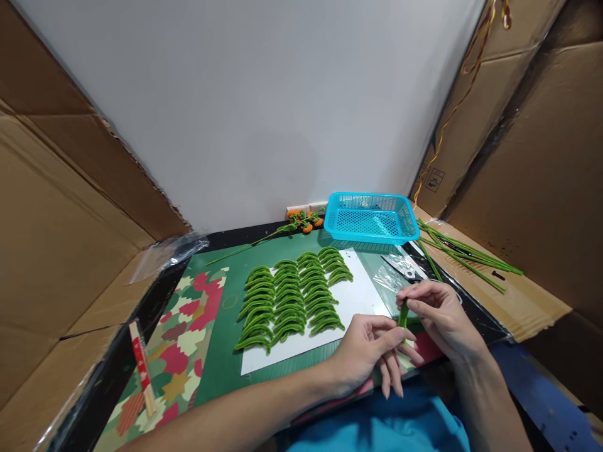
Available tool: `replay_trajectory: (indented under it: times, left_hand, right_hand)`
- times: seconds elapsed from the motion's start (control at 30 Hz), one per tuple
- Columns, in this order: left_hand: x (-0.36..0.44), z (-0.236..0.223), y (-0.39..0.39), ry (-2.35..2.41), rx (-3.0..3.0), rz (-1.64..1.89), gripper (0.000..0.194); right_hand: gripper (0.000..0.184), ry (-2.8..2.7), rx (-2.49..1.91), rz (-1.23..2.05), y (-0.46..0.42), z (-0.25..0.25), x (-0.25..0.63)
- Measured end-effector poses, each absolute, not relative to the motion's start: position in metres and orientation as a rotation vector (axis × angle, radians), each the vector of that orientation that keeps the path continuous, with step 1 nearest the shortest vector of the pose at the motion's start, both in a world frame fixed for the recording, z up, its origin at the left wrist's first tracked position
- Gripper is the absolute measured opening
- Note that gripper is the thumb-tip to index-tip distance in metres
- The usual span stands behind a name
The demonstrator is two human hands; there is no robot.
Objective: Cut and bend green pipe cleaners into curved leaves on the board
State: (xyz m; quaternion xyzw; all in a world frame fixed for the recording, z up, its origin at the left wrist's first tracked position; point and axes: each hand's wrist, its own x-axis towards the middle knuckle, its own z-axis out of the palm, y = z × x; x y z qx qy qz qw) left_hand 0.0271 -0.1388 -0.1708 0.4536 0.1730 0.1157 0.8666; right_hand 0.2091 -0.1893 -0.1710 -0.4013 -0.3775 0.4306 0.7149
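Note:
Between my two hands is a small green fuzzy pipe-cleaner leaf (404, 316), held upright near the front right of the table. My right hand (438, 314) pinches its upper end between thumb and fingers. At the lower end, my left hand (365, 351) grips it with thumb and forefinger, the other fingers hanging loosely curled. To the left, several curved green pipe-cleaner leaves (289, 295) lie in four columns over a white sheet of paper (362, 289). The last column on the right is shorter than the others.
A blue plastic basket (372, 223) stands at the back, beside an orange-flowered pipe-cleaner stem (301, 220). Scissors (400, 269) and clear plastic lie behind my right hand. Green pipe cleaners (471, 254) rest on cardboard at right. Wrapped chopsticks (141, 364) lie left; cardboard walls flank the table.

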Motion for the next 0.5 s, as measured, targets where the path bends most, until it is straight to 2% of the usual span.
replay_trajectory:
  times: [0.27, 0.5]
  left_hand:
    - [0.026, -0.171, -0.139, 0.39, 0.965, 0.262, 0.057]
    - [0.026, -0.171, -0.14, 0.388, 0.961, 0.274, 0.055]
  right_hand:
    - [0.015, -0.867, -0.918, 0.971, -0.193, -0.167, 0.21]
    - [0.027, -0.831, -0.925, 1.032, -0.195, -0.161, 0.208]
